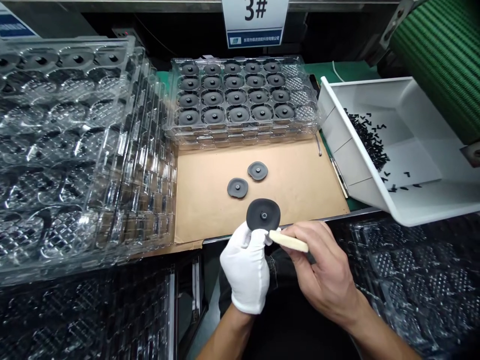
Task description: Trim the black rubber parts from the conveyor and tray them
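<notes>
My left hand [247, 270], in a white glove, pinches the near edge of a dark grey rounded disc [258, 207] with a small raised hub at its centre. The bare right hand [324, 265] grips a flat cream-coloured pad [288, 241], which looks like a sponge. Its left end is close to the gloved fingers at the disc's near edge; whether it touches the disc I cannot tell. Beyond the hands, two similar discs, one on the left [237, 188] and one farther back [257, 170], lie on brown cardboard [300, 180].
Behind the cardboard, a clear plastic tray [240, 132] holds several discs in rows. Tall stacked clear trays [150, 165] stand on the left. A white bin [420, 150] with small black parts [369, 142] is on the right, below a green ribbed roller [442, 55]. More trays [416, 270] sit lower right.
</notes>
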Available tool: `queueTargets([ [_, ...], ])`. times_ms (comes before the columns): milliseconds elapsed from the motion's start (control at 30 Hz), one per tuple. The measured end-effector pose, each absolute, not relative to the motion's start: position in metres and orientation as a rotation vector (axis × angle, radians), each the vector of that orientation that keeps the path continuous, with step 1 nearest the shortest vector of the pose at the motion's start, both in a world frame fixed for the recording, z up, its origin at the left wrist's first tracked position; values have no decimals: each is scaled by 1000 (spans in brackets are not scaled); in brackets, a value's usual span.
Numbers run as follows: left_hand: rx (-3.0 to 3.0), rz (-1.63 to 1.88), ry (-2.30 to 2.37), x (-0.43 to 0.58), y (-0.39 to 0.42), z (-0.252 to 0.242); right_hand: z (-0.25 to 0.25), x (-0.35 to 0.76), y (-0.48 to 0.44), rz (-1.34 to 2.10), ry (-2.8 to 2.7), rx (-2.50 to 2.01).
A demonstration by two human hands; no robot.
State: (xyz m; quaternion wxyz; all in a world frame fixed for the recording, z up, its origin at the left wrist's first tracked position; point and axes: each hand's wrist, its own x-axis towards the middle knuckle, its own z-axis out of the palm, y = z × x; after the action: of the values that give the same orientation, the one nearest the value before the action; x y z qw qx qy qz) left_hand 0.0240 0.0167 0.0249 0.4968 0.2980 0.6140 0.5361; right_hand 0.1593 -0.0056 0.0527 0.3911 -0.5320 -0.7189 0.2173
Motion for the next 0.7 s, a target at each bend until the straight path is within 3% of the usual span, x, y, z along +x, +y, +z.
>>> queueTargets([
  [400,756,1241,1485,23,7,26,54,166,9,358,-1849,-1416],
  [700,789,1207,1530,20,9,25,63,176,27,453,-1601,-1463],
])
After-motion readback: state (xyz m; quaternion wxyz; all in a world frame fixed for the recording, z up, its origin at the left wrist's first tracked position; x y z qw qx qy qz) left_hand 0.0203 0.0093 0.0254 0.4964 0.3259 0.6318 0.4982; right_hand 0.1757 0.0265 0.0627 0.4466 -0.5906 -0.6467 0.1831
